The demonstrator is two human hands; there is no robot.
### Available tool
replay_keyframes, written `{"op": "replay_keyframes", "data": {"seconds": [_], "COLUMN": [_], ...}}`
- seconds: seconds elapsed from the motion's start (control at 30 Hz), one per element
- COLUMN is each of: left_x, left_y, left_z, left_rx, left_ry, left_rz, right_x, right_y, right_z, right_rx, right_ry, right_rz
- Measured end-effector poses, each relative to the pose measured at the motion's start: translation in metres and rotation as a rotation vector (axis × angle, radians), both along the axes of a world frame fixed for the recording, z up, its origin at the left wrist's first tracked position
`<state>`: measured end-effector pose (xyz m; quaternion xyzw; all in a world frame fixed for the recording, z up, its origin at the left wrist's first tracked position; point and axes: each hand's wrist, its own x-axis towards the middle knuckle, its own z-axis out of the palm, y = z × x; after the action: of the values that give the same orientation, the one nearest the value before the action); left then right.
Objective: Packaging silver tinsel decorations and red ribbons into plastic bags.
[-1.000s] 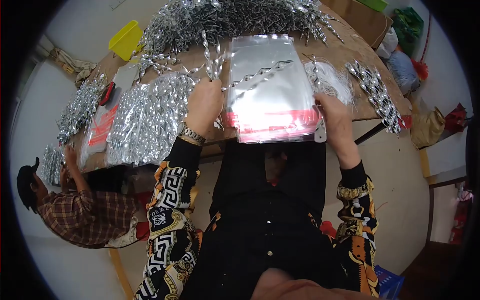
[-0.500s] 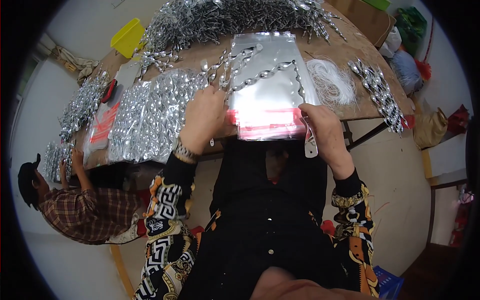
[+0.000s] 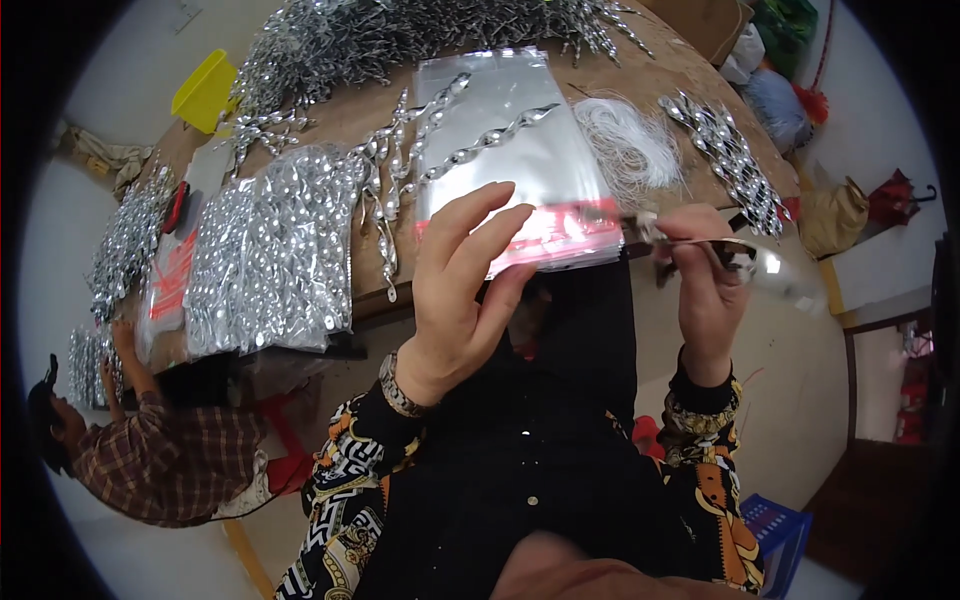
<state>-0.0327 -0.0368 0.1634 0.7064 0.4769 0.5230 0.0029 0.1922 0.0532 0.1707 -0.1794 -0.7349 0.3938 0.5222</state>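
Note:
My left hand [image 3: 455, 300] is over the near left corner of a stack of clear plastic bags [image 3: 560, 160] with a red band. Its fingers are apart and nothing is in them. Right of the stack, my right hand [image 3: 712, 300] pinches a shiny twisted silver strip [image 3: 738, 258], blurred by motion and jutting out to the right. Another twisted silver strip [image 3: 490, 140] lies slantwise across the bags. More loose twisted strips [image 3: 385, 220] rest left of the stack, one of them hanging toward the table's edge.
Filled bags of silver strips [image 3: 290, 240] lie on the left. A silver heap [image 3: 400, 45] covers the far side. White string [image 3: 630, 145] and a strip bundle [image 3: 728, 165] are on the right. A co-worker [image 3: 160, 450] sits at the left, near a yellow bin [image 3: 203, 92].
My left hand has left the loose strips, moved right and nearer, and opened. My right hand has moved right, carrying the strip off the bags. The view has shifted slightly.

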Motion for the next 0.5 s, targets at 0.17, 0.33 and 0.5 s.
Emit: {"op": "replay_keyframes", "data": {"seconds": [0.17, 0.33, 0.5], "left_x": [0.012, 0.04, 0.04], "left_y": [0.005, 0.024, 0.043], "left_z": [0.003, -0.039, -0.067], "left_rx": [-0.042, -0.498, -0.557], "left_ry": [-0.13, -0.673, -0.638], "left_rz": [-0.205, -0.567, -0.479], "right_x": [0.013, -0.015, -0.026], "right_y": [-0.007, -0.011, -0.008], "right_z": [0.001, -0.023, -0.042], "right_rx": [-0.176, -0.093, -0.068], "right_ry": [-0.095, -0.359, -0.453], "right_rz": [0.128, 0.015, -0.034]}}
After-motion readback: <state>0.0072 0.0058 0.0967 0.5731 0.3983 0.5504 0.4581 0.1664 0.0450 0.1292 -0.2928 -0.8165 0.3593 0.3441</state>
